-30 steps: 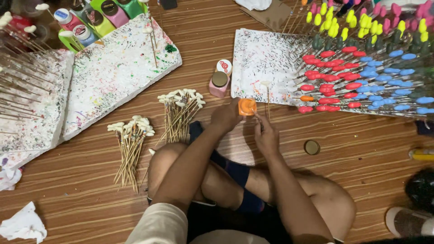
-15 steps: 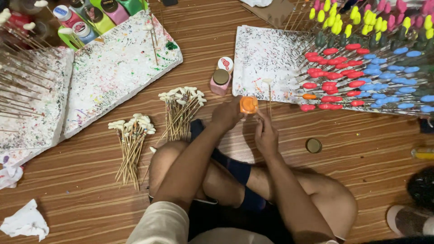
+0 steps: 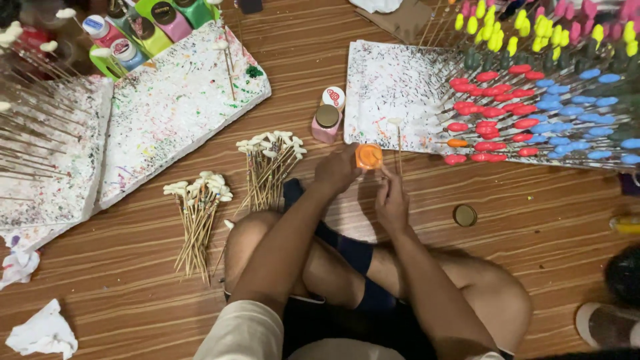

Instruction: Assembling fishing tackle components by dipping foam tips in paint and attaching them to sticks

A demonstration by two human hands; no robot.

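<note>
Sitting cross-legged on the wooden floor (image 3: 133, 307), the person holds a small open jar of orange paint (image 3: 369, 157) in the left hand (image 3: 339, 170), whose fingers are wrapped around the jar's near side. The right hand (image 3: 392, 200) is just beside the jar, its fingers pinched narrow on a thin wooden stick (image 3: 399, 143) that stands upright, its pale tip above the jar's right edge. Just beyond the jar lies a white paint-spattered foam board (image 3: 393, 87), and planted in that board to the jar's far right are rows of sticks with red tips (image 3: 493, 127), blue tips (image 3: 573, 113) and, farther off, yellow tips (image 3: 493, 33); a single orange-tipped stick (image 3: 457, 143) sits among the red ones. Near the jar on its left stand a pink paint bottle (image 3: 327, 123) and a red-and-white cap (image 3: 333, 98). Farther left of the jar two bundles of unpainted white-tipped sticks (image 3: 267, 170) lie on the floor, and beyond them a second spattered foam board (image 3: 173, 113) with more paint bottles (image 3: 143, 30) at its far end. A round brown lid (image 3: 465, 215) lies on the floor to the jar's near right. Crumpled white tissue (image 3: 43, 330) lies well apart, at the near left.
</note>
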